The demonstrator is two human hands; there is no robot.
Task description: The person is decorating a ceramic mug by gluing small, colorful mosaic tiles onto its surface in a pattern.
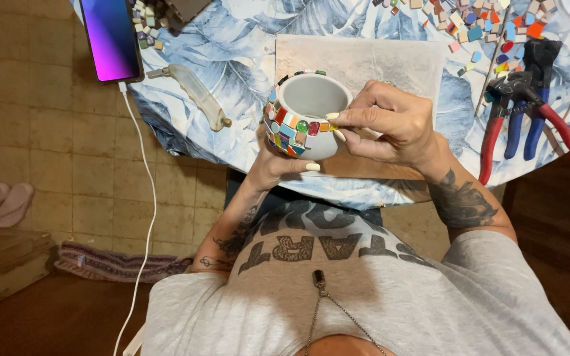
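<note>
Left hand (273, 165) cups the grey pot (306, 113) from below above the table (245, 59) edge, right hand (390, 125) pinches closed on a small tile (333, 125) at the pot's side. The tile could slide or drop if pressed unevenly, and the pot could tip from the one-handed hold. Leaf-print cloth, loose tiles (476, 29), red pliers (519, 115), phone (111, 38); tiled floor (47, 132) below.

Tabletop (245, 59) covered in a blue leaf-print cloth. Lying on it: a phone (110, 38) with lit screen, white cable attached; a clear plastic tool (198, 94); a pale board (364, 62); red pliers (506, 115) beside blue ones (529, 112); loose coloured tiles (489, 26) scattered along the far edge.
</note>
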